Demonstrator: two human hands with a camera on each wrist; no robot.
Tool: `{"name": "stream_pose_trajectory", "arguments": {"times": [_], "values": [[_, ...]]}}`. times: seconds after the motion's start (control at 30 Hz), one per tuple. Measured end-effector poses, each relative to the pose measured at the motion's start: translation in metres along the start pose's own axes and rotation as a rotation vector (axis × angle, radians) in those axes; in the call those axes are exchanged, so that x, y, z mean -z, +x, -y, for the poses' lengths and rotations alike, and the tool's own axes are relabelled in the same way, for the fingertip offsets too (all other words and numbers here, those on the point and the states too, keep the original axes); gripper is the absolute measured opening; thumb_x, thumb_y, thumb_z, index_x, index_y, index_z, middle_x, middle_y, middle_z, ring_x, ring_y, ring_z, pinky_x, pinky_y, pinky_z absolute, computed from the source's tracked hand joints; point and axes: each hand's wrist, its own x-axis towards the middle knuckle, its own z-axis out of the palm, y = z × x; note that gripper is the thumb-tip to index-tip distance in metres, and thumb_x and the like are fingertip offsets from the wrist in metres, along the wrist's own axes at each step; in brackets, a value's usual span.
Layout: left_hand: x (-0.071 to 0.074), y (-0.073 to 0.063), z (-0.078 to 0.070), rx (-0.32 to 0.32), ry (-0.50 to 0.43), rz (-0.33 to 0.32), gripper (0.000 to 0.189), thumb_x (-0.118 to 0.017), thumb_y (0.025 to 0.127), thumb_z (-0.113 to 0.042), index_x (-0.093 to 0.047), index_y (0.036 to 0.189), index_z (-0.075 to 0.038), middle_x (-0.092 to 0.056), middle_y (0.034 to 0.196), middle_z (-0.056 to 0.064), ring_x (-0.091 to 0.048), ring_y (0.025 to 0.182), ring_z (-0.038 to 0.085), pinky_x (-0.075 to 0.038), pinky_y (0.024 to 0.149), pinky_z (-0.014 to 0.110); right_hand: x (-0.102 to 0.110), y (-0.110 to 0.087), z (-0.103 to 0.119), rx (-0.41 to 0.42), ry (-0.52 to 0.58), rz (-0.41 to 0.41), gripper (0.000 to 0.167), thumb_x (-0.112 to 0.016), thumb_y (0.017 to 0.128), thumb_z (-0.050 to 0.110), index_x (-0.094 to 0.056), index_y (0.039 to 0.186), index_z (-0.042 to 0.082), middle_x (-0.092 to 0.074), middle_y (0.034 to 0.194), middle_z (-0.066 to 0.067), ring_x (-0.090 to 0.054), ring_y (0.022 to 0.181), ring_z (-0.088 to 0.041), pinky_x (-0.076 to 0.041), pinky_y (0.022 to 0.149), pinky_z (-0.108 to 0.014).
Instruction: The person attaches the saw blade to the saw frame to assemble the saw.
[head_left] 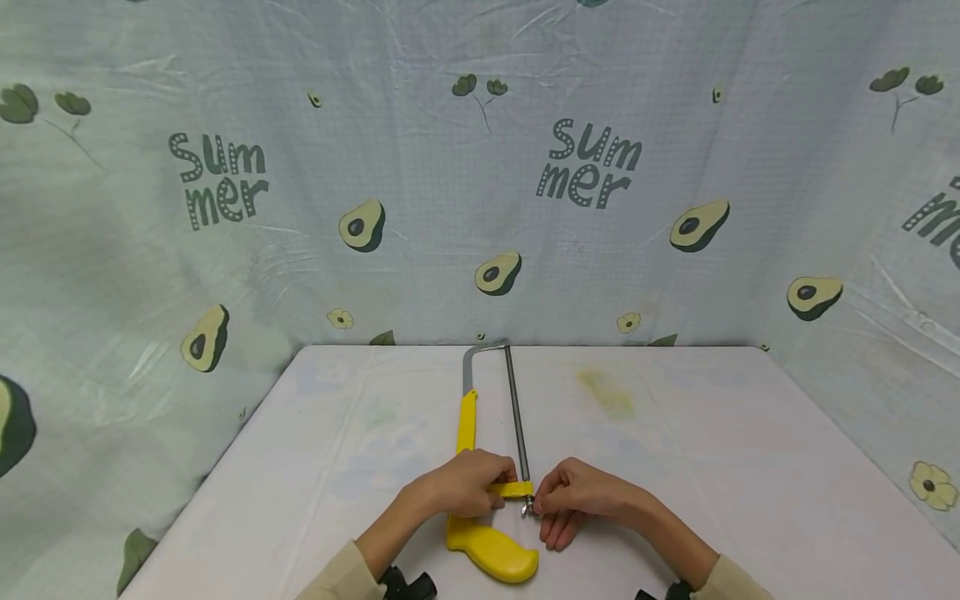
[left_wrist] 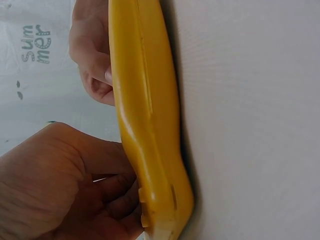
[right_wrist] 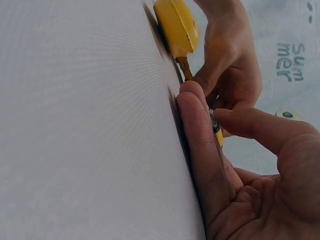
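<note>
A hacksaw point(head_left: 467, 421) with a yellow handle point(head_left: 495, 554) and a grey bowed front end lies on the white table, handle toward me. Its long, thin grey blade point(head_left: 516, 408) runs along the right side. My left hand point(head_left: 468, 483) grips the yellow frame just ahead of the handle, fingers curled by the short yellow crosspiece point(head_left: 513, 489). At the blade's near end sits a small metal wing nut point(head_left: 527, 507). The thumb and forefinger of my right hand point(head_left: 581, 492) pinch it, while the other fingers rest low by the tabletop. In the right wrist view, my fingers partly hide the wing nut point(right_wrist: 212, 115).
The white table point(head_left: 675, 433) has a faint yellowish stain point(head_left: 607, 393) right of the saw. A pale curtain point(head_left: 420, 167) printed with avocados and lettering hangs behind the table and along both sides.
</note>
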Motion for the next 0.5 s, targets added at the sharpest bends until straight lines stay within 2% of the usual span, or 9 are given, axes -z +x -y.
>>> {"name": "stream_pose_trajectory", "arguments": {"times": [0.5], "values": [[0.0005, 0.001, 0.0022, -0.019, 0.014, -0.003, 0.016, -0.073, 0.094, -0.012, -0.066, 0.106, -0.019, -0.057, 0.084, -0.011, -0.05, 0.077, 0.005, -0.044, 0.074, 0.02, -0.0017, 0.0009, 0.0016, 0.009, -0.005, -0.02, 0.024, -0.063, 0.096, 0.015, -0.066, 0.106, -0.007, -0.075, 0.076, -0.005, -0.074, 0.064, -0.012, -0.06, 0.06, -0.026]]}}
